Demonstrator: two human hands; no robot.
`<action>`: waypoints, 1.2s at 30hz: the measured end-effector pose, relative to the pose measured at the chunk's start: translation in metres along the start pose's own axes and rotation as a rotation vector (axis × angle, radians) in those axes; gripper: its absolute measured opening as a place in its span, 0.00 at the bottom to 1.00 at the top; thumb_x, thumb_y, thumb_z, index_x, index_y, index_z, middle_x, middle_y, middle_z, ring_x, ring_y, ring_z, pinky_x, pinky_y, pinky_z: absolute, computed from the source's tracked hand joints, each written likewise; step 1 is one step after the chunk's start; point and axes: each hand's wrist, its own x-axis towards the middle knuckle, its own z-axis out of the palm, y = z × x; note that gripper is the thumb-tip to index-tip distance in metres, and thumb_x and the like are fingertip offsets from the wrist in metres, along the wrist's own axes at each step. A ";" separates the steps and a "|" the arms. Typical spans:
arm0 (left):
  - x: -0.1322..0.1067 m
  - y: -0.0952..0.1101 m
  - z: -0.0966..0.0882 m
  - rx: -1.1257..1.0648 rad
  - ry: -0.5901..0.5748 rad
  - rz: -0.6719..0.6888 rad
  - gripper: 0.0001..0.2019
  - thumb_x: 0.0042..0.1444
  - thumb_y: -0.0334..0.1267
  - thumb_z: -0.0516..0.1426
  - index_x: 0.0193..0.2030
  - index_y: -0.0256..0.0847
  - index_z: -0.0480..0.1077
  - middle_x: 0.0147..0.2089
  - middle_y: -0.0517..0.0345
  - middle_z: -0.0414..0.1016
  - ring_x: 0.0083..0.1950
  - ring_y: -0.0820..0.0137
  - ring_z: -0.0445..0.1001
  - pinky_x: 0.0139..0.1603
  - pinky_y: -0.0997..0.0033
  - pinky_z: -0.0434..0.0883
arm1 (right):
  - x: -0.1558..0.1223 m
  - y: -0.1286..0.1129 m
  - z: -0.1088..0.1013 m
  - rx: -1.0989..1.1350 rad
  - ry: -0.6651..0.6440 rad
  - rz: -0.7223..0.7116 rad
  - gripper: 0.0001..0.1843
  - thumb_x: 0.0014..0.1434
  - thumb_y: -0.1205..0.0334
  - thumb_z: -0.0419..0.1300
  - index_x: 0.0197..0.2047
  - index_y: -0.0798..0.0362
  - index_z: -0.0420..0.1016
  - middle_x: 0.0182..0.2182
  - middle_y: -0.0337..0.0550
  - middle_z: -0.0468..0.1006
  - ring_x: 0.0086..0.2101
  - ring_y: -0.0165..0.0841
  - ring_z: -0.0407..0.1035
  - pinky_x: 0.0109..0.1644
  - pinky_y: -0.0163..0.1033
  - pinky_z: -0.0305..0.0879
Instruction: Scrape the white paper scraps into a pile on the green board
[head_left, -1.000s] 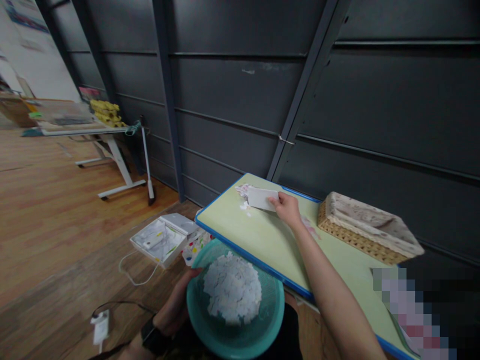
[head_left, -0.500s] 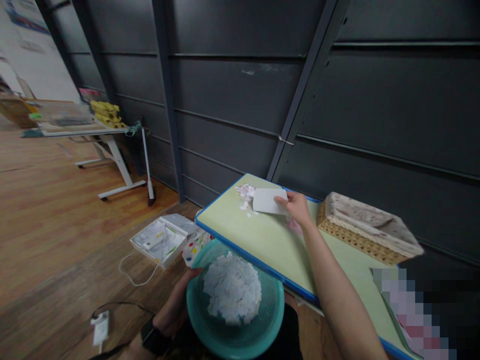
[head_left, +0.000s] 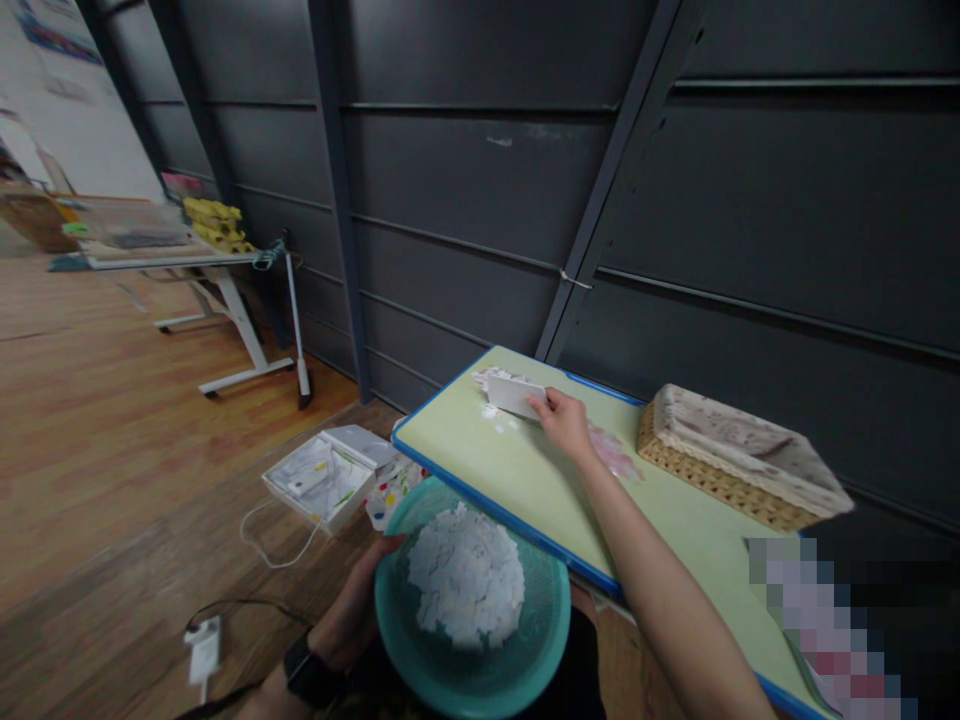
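Observation:
Gripped in my right hand [head_left: 562, 420] is a flat white card [head_left: 516, 396], tilted on edge over the pale green table [head_left: 517, 480]. Small white scraps [head_left: 492, 412] lie against and around the card near the table's far left corner. My left hand [head_left: 371, 575] grips the left rim of a teal plastic basket [head_left: 551, 640], with the fingers partly hidden. Inside the basket sits a heap of white paper-like pieces [head_left: 466, 575]. The basket is below the table's near edge, at my lap.
A lined wicker basket [head_left: 712, 480] stands on the table's right part, with a pinkish patch [head_left: 613, 452] left of it. On the floor at left are an open white box [head_left: 319, 480] and a power strip [head_left: 204, 650]. A dark panelled wall [head_left: 465, 180] rises behind the table.
My right hand has moved left with the card and tipped it from nearly flat toward upright, at the scraps. The pinkish patch shows more. My left hand and the teal basket stay put.

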 end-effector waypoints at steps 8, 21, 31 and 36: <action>-0.002 0.001 0.000 0.004 -0.007 -0.023 0.09 0.54 0.40 0.59 0.36 0.35 0.73 0.25 0.56 0.80 0.26 0.68 0.76 0.30 0.70 0.71 | 0.000 -0.008 -0.001 0.163 -0.003 0.039 0.19 0.54 0.46 0.55 0.24 0.54 0.68 0.18 0.35 0.63 0.23 0.28 0.54 0.27 0.34 0.46; -0.004 0.007 0.002 0.019 0.059 0.051 0.24 0.53 0.37 0.59 0.57 0.34 0.65 0.27 0.57 0.80 0.24 0.66 0.76 0.28 0.67 0.71 | -0.005 -0.019 0.004 0.032 0.014 0.007 0.18 0.56 0.49 0.52 0.21 0.52 0.62 0.17 0.36 0.64 0.22 0.28 0.54 0.27 0.34 0.45; -0.007 0.010 0.008 0.024 0.051 0.045 0.23 0.55 0.36 0.57 0.57 0.34 0.64 0.24 0.59 0.79 0.24 0.67 0.75 0.28 0.68 0.71 | -0.006 -0.017 0.008 0.052 0.009 0.001 0.19 0.56 0.48 0.52 0.22 0.51 0.61 0.17 0.35 0.62 0.23 0.29 0.54 0.28 0.34 0.46; -0.009 0.012 0.012 0.015 0.074 0.043 0.21 0.54 0.35 0.57 0.55 0.32 0.66 0.24 0.59 0.79 0.23 0.66 0.75 0.27 0.67 0.70 | -0.006 -0.017 0.009 0.053 -0.011 0.001 0.19 0.56 0.49 0.53 0.21 0.52 0.60 0.17 0.35 0.61 0.22 0.28 0.54 0.27 0.34 0.45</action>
